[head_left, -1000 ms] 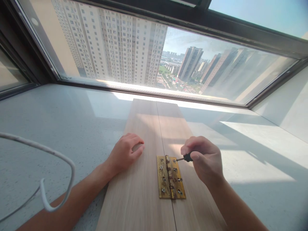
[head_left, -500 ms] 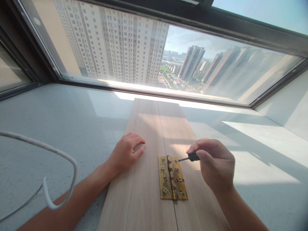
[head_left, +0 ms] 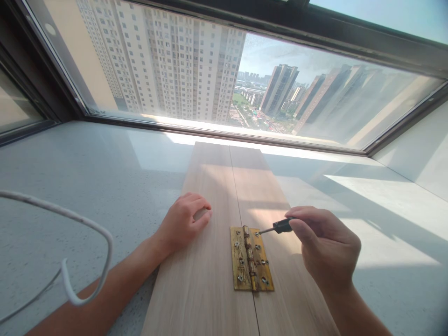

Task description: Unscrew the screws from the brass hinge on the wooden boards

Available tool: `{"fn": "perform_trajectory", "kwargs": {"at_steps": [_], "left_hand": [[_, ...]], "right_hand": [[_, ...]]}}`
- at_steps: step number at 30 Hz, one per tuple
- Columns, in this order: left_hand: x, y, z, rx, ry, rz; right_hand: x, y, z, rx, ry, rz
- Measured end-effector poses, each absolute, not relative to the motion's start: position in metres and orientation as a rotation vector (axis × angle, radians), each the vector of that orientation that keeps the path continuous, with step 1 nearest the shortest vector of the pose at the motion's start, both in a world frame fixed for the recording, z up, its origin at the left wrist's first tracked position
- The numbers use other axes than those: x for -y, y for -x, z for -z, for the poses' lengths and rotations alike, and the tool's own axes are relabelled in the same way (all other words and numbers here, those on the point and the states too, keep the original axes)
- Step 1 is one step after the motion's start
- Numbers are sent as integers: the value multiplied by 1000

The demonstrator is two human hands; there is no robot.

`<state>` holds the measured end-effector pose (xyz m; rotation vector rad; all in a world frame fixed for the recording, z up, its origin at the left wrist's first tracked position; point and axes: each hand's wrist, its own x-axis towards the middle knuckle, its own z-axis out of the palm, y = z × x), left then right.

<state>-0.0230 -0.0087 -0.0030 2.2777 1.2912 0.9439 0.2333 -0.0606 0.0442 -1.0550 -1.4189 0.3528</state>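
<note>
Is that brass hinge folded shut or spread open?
Spread open: the hinge lies flat, one leaf on each wooden board, its knuckle along their seam.

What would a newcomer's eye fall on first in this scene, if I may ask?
Most likely the brass hinge, which lies across the seam of two wooden boards at bottom centre. The right hand holds a small screwdriver with its tip at the hinge's upper right screw, and the left hand rests on the boards to the left. Behind them, a wide window shows tower blocks.
</note>
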Motion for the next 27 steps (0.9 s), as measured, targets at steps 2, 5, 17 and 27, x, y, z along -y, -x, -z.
{"fn": "perform_trajectory", "kwargs": {"at_steps": [2, 5, 17, 27], "left_hand": [[9, 23, 3, -1289, -2279, -945], [8, 22, 3, -1291, -2279, -944], [7, 24, 6, -1287, -2280, -986], [11, -22, -35, -968, -2485, -738]], "right_hand": [[62, -234, -46, 1462, 1099, -289], [64, -238, -47, 1553, 1114, -163], [66, -244, -41, 1768, 962, -96], [65, -247, -41, 1714, 995, -207]]}}
